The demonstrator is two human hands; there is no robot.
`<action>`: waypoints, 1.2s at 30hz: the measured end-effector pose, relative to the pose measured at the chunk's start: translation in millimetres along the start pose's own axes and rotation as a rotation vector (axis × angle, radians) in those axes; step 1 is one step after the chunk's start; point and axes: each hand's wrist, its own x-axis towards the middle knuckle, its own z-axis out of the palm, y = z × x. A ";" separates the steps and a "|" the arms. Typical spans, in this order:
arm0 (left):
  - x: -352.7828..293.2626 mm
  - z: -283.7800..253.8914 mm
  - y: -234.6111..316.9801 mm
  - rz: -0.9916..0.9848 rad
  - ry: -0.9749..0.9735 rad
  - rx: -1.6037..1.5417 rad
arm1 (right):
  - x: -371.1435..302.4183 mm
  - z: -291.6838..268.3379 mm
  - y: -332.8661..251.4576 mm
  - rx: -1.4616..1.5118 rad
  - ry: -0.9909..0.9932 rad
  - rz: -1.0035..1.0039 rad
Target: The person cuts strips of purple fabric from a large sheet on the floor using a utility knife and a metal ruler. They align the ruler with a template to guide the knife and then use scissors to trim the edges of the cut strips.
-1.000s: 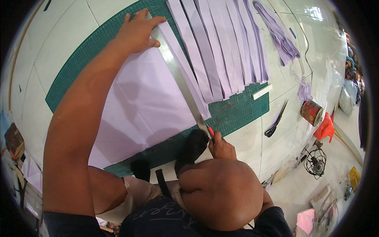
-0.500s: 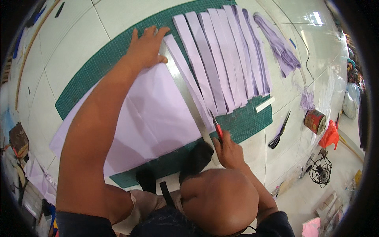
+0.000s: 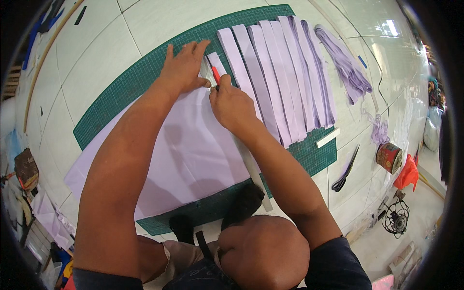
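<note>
My left hand (image 3: 186, 70) lies with fingers spread at the far end of a metal ruler (image 3: 250, 162), pressing it on a folded lilac cloth (image 3: 193, 154). Close beside it, my right hand (image 3: 233, 107) is closed round a red cutter knife (image 3: 215, 74), its tip near the ruler's far end. Along the ruler's right edge runs a narrow lilac strip (image 3: 218, 63), partly hidden by my right hand. Several more lilac strips (image 3: 285, 82) lie side by side to the right. All rest on a green cutting mat (image 3: 116, 101).
Right of the mat lie a bundled lilac strip (image 3: 340, 60), black scissors (image 3: 345, 171) and a white bar (image 3: 328, 138). Further right are a red tin (image 3: 388, 157), an orange bag (image 3: 407, 174) and a wire fan (image 3: 396, 218). My dark-clad foot (image 3: 244, 200) is by the ruler's near end.
My right hand with the cutter knife has moved from the ruler's near end to its far end, beside my left hand. The left hand stays spread on the ruler.
</note>
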 end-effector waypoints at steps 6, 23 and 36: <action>2.0 5.1 -1.5 0.074 0.020 0.016 | 3.2 10.1 3.7 -0.064 0.060 -0.017; 2.4 5.3 3.7 0.052 -0.046 0.176 | -88.3 -18.0 29.5 -0.095 -0.244 0.208; 2.5 9.4 5.4 0.026 -0.079 0.232 | -303.7 -17.3 112.3 -0.150 -0.448 0.479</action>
